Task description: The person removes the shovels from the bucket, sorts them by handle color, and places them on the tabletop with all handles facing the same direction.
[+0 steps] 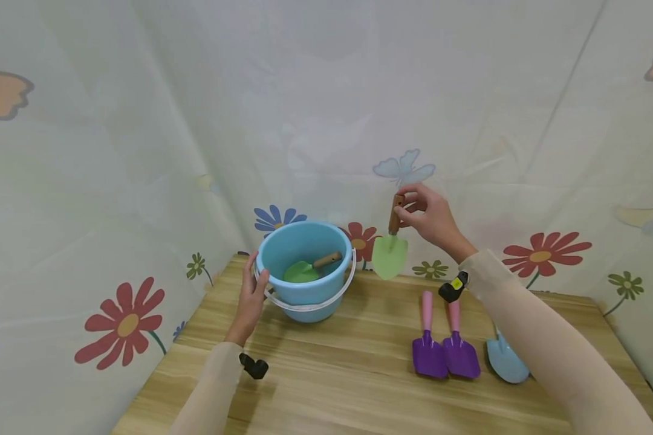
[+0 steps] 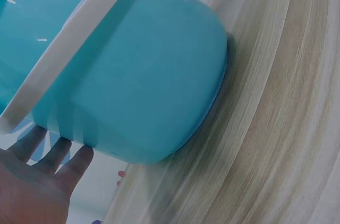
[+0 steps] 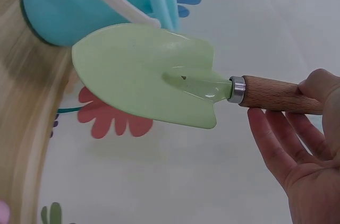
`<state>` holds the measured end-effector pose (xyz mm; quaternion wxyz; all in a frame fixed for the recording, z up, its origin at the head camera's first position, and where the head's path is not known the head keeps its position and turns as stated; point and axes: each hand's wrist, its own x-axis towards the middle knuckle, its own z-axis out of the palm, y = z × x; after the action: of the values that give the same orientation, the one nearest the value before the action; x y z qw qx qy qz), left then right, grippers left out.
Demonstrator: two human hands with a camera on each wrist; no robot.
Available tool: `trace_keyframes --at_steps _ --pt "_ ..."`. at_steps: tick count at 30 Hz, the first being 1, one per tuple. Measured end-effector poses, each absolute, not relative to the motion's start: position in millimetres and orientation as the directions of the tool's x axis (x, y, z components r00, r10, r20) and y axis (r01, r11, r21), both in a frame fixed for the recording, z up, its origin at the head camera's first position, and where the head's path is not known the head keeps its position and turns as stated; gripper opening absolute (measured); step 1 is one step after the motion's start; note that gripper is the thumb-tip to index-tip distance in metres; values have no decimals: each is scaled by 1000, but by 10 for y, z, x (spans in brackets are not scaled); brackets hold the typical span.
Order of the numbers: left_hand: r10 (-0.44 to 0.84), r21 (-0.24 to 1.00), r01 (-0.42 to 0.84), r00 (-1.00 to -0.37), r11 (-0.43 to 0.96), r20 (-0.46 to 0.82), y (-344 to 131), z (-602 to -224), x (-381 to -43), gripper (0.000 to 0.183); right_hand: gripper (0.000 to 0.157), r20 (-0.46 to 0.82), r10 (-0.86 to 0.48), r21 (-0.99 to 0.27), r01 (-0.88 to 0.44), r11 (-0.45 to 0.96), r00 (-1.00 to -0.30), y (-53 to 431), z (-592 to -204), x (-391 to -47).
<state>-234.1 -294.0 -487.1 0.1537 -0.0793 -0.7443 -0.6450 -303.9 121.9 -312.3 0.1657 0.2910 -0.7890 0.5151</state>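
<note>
A light blue bucket (image 1: 310,290) stands on the wooden table with its white handle (image 1: 305,307) hanging down in front. My left hand (image 1: 252,302) rests against the bucket's left side, thumb near the rim; in the left wrist view its fingers (image 2: 74,168) extend fairly straight along the outer wall. Inside the bucket lies a green trowel (image 1: 302,272) with a wooden handle. My right hand (image 1: 427,212) pinches the wooden handle of another light green trowel (image 1: 390,257), holding it blade down in the air to the right of the bucket.
Two purple shovels (image 1: 429,356) with pink handles lie side by side on the table (image 1: 348,386), right of centre. Farther right is a light blue shovel (image 1: 506,361), partly hidden by my right sleeve. A flower-printed curtain (image 1: 326,121) hangs behind the table.
</note>
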Motion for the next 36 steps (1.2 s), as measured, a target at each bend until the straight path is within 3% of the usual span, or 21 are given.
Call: trace_keyframes --at_steps 7,18,36 --pt "-89 924 346 -927 162 363 -2934 -4879 -2326 58 31 491 -306 -752 -574 323 -816 1243 -3206 -2858" --pt "-84 933 326 -936 152 341 -2953 -4862 -2288 57 35 342 -300 -846 -431 313 -890 1386 -3879 -3152" --pt "-60 943 302 -948 136 312 -2881 -4561 -2071 62 33 171 -314 -936 -253 244 -934 1332 -4392 -3116"
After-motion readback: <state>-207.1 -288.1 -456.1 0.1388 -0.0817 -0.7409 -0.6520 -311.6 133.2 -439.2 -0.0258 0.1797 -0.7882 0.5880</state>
